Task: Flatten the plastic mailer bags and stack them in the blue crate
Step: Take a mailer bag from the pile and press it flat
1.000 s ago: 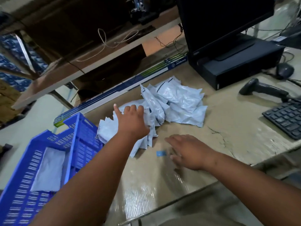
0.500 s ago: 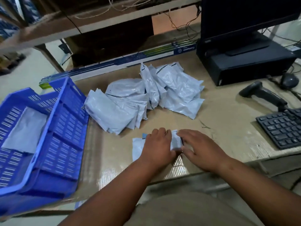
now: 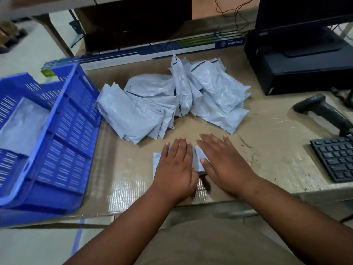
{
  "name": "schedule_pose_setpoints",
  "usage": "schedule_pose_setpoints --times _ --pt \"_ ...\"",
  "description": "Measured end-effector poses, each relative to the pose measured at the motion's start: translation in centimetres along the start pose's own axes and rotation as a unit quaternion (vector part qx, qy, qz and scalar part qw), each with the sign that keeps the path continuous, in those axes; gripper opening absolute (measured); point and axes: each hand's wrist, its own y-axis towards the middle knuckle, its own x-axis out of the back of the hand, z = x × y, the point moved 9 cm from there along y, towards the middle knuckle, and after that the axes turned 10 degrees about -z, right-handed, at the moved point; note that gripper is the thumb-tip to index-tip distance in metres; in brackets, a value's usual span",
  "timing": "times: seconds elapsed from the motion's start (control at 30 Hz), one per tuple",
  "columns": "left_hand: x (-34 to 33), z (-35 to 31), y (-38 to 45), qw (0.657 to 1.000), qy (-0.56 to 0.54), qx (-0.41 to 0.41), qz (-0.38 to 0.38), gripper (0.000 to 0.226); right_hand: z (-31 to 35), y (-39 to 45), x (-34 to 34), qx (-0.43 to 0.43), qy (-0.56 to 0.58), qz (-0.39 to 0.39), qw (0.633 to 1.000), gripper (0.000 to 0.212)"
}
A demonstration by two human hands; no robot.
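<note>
Since half a second ago my left hand (image 3: 176, 165) and right hand (image 3: 222, 161) have spread flat, fingers straight, pressing the small pale-grey plastic mailer bag (image 3: 198, 159) beneath them; flattened, it next needs lifting leftward into the blue slatted plastic crate (image 3: 63, 131).

Both palms flat on one small mailer bag (image 3: 198, 159) at 6 o'clock on the tabletop (image 3: 267, 150): left hand (image 3: 174, 169) and right hand (image 3: 223, 163) side by side, fingers (image 3: 210, 142) straight and spread. Just beyond, toward 12 o'clock, a loose pile of grey mailer bags (image 3: 172, 104). At 9 o'clock, a blue crate (image 3: 70, 134) tilted, one flat bag (image 3: 23, 129) inside. At 3 o'clock, barcode scanner (image 3: 322, 111) and keyboard (image 3: 336, 159); at 1 o'clock, black computer case (image 3: 298, 73).
</note>
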Motion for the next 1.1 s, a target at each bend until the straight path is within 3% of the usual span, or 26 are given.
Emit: schedule_pose_setpoints --times 0.13,0.9,1.1 --pt "-2.0 1.1 0.2 0.999 0.004 0.038 0.031 0.072 0.6 1.2 -3.8 0.007 -0.019 0.061 0.998 0.064" --pt "-3.3 1.9 -0.6 0.998 -0.025 0.046 0.037 0.071 0.2 0.9 -4.4 -0.01 -0.058 0.119 0.991 0.069" --pt "-1.0 4.6 -3.0 0.997 0.005 0.07 0.016 0.069 4.0 3.3 -2.3 0.057 -0.088 0.058 0.993 0.068"
